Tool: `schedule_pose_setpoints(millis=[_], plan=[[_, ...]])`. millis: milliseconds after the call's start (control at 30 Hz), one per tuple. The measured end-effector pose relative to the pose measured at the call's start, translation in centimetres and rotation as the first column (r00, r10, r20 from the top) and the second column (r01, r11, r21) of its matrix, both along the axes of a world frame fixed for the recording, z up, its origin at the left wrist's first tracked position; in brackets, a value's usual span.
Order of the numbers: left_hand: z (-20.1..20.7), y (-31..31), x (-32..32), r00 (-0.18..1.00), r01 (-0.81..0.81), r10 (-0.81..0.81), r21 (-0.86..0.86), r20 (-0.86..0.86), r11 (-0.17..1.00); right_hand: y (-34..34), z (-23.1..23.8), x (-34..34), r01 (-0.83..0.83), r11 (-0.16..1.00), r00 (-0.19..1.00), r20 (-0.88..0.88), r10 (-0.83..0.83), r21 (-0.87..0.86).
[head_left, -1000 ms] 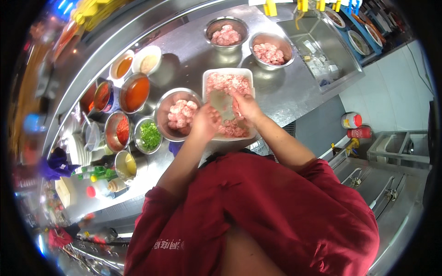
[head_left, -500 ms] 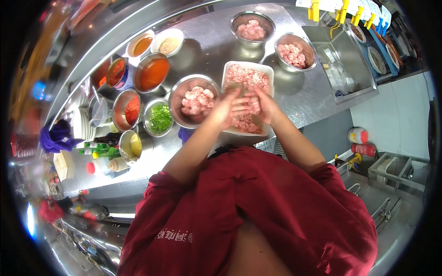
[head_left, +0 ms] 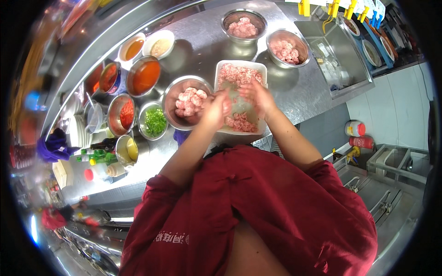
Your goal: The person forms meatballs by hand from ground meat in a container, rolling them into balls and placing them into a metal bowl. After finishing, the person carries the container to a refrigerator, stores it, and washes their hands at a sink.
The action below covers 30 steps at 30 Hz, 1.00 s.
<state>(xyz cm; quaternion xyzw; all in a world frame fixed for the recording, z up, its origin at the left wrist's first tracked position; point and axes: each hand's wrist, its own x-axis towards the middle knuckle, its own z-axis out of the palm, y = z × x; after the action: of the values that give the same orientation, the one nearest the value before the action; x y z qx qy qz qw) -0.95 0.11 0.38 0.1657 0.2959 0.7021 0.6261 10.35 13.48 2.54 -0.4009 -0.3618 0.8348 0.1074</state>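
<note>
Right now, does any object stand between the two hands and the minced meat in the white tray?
Nothing visible does. The left hand and right hand, both blurred, are at the sides of the white tray; the minced meat there has no cover. The nearest metal bowl stands beside the tray, not between.

Bright, cool-white light fills the middle of this fisheye view, fading into a black rim at the corners. The steel bench (head_left: 294,94) shines, its glare bleaching nearly white at lower left, with a soft dark shadow beside the white bowl (head_left: 159,43). A glowing white light strip (head_left: 33,229) shows near the left edge. The left grip (head_left: 218,110) and right grip (head_left: 258,97) are blurred, fingers smeared; the chopped greens (head_left: 155,121) look crisper. Straight edges bow outward, and the far-left background dissolves into blurry coloured patches.
</note>
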Motion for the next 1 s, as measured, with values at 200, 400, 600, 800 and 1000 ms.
schedule_pose_setpoints(millis=[200, 400, 600, 800, 1000], plan=[[1.9, 1.1, 1.3, 0.885, -0.347, 0.234, -0.233, -0.403, 0.908, 1.8, -5.2, 0.2, -0.615, 0.732, 0.612, -0.763, 0.208, -0.294], [-1.2, -1.0, -0.7, 0.921, 0.071, 0.069, -0.338, 0.383, 0.938, -0.7, 1.4, -0.3, -0.321, 0.852, 0.930, -0.031, 0.366, 0.414], [5.1, 1.5, 2.3, 0.979, -0.202, 0.158, -0.512, -0.128, 0.835, -0.5, -2.0, 0.1, -0.009, 0.998, 0.998, 0.055, 0.006, 0.063], [-1.4, -1.0, -2.1, 0.962, -0.245, 0.271, -0.395, 0.012, 0.885, -0.5, 0.8, -0.2, -0.154, 0.986, 0.983, 0.110, 0.148, 0.055], [2.6, 0.5, 1.1, 0.919, -0.053, 0.241, -0.507, 0.313, 0.860, -0.8, 2.2, -0.2, -0.351, 0.811, 0.884, -0.120, 0.452, 0.467]])
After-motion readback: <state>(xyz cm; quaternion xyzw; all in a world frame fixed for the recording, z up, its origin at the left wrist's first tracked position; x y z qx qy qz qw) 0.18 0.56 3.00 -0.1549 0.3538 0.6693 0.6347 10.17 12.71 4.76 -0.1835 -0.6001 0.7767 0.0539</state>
